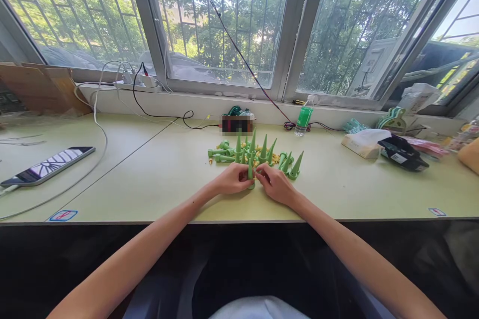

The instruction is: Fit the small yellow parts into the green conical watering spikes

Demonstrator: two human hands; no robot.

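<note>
My left hand (235,178) is closed around a green plastic spike (250,171), which stands point up near the table's front. Close on its right side, my right hand (276,183) has its fingertips pinched together by the spike; whatever they hold is too small to make out. Behind both hands, several more green cone-shaped spikes (264,148) stand upright, and others (224,158) lie on their sides at the left. Small yellow pieces (276,158) are heaped among them. One tilted spike (297,165) rests just beyond my right hand.
The pale table (149,179) runs along a window ledge. At the left lies a phone (48,165) with a white cable (103,144). A bottle (304,116) with a green label stands at the back. A tissue pack (364,143) and a black package (404,153) sit at the right.
</note>
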